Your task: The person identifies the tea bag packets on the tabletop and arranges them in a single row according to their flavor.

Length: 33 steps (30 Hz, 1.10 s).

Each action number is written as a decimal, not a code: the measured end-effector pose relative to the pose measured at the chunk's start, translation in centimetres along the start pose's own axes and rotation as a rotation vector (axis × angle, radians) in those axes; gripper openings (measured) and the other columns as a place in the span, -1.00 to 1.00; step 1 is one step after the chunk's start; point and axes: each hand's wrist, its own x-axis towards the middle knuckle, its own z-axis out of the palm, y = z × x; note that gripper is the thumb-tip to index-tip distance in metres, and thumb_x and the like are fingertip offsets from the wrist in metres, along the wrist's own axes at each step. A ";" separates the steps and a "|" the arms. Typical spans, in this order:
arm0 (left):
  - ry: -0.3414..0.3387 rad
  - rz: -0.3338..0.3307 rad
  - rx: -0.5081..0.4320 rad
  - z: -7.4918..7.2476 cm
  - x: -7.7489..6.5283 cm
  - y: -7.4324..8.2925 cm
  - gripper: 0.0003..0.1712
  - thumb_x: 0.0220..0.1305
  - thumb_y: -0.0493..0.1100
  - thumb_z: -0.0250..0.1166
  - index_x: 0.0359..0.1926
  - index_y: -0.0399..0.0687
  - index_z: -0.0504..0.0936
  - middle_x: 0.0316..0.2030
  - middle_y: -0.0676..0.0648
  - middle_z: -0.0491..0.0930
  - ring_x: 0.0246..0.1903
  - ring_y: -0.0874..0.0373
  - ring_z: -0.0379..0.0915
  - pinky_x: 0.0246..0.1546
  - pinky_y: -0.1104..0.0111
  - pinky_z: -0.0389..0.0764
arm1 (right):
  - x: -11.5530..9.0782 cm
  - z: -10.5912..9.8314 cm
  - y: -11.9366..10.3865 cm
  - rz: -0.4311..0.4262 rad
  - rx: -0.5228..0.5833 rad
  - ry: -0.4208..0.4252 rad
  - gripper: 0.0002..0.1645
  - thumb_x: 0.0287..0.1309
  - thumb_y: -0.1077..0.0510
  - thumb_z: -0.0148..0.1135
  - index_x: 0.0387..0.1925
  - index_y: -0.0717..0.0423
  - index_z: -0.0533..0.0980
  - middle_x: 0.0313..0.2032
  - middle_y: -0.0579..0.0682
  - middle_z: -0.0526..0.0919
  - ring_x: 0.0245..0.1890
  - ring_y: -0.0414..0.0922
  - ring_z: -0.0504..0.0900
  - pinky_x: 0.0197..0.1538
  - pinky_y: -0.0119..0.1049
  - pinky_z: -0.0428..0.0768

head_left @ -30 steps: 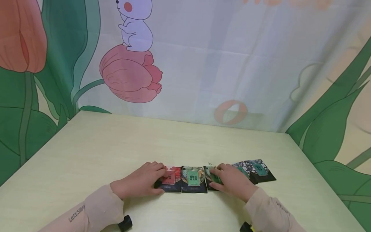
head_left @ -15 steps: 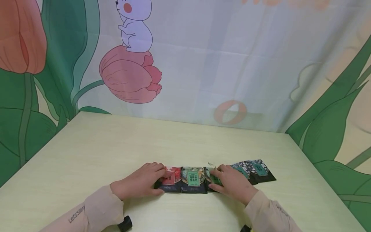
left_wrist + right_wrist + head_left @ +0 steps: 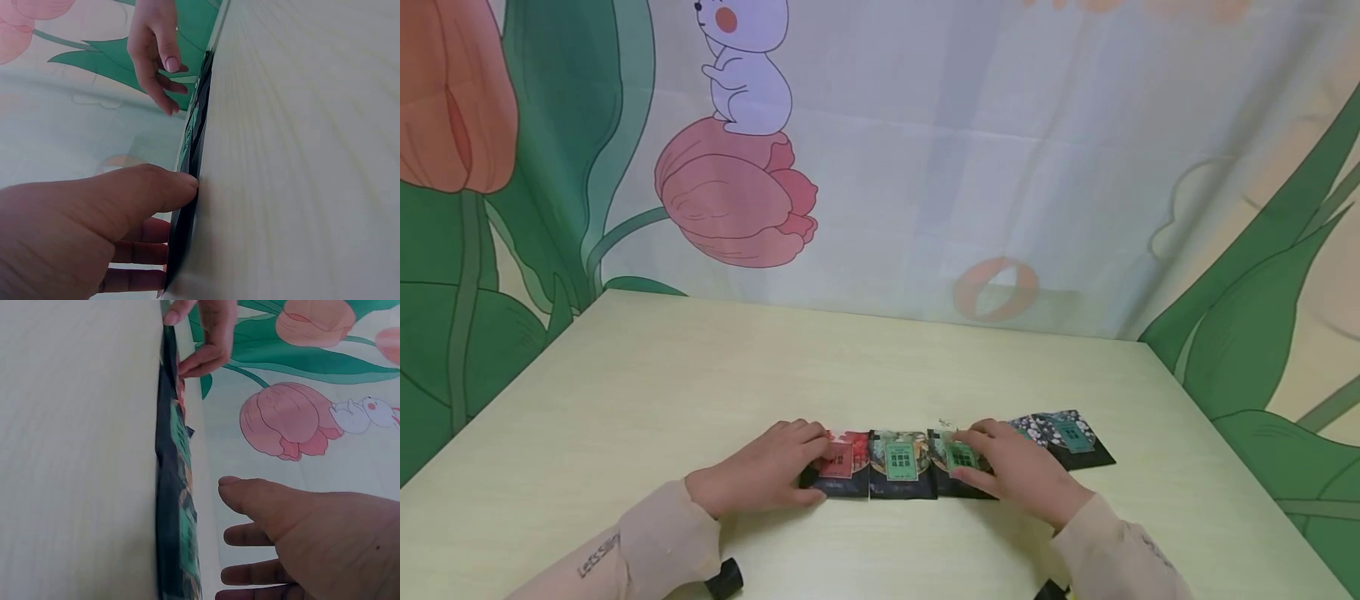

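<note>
Several dark tea sachets lie flat in a row on the table. At the left, my left hand rests on the red-labelled sachet; in the left wrist view its thumb touches the near edge, with the fingers across the far side. Beside it lies a green-labelled sachet, fully visible. My right hand is over another green-labelled sachet and partly hides it. The right wrist view shows that hand raised off the sachets, its fingers relaxed and holding nothing.
To the right, dark floral sachets overlap, turned at an angle and partly covered by the right hand. The pale wooden table ends at a printed cloth backdrop. Black pieces sit at the wrists.
My right hand has come up and shifted slightly right, uncovering more of the green-labelled sachet under it. The left hand keeps its place on the red-labelled sachet.
</note>
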 end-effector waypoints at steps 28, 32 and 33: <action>0.012 0.020 0.010 0.3 0.1 -0.2 -0.52 0.11 0.08 0.38 -0.01 -0.06 0.57 -0.06 0.02 0.51 -0.07 0.15 0.38 0.09 0.15 0.44 | -1.1 0.7 6.9 0.041 0.000 0.034 -0.45 0.19 0.01 0.26 0.19 0.10 0.48 0.14 0.18 0.53 0.16 0.20 0.48 0.15 0.12 0.49; 0.013 0.018 0.005 0.4 0.0 -0.2 -0.50 0.11 0.10 0.37 0.01 -0.05 0.57 -0.05 0.02 0.50 -0.07 0.15 0.37 0.10 0.15 0.44 | -1.0 0.9 7.1 0.056 -0.004 0.024 -0.46 0.20 -0.01 0.26 0.18 0.09 0.49 0.14 0.19 0.53 0.17 0.20 0.48 0.16 0.12 0.48; 0.017 0.021 0.007 0.4 0.0 -0.2 -0.51 0.11 0.09 0.38 0.00 -0.05 0.57 -0.05 0.02 0.51 -0.07 0.15 0.37 0.09 0.15 0.44 | -1.0 0.9 7.1 0.060 -0.007 0.024 -0.46 0.20 -0.02 0.25 0.18 0.09 0.50 0.14 0.19 0.53 0.17 0.20 0.47 0.17 0.12 0.47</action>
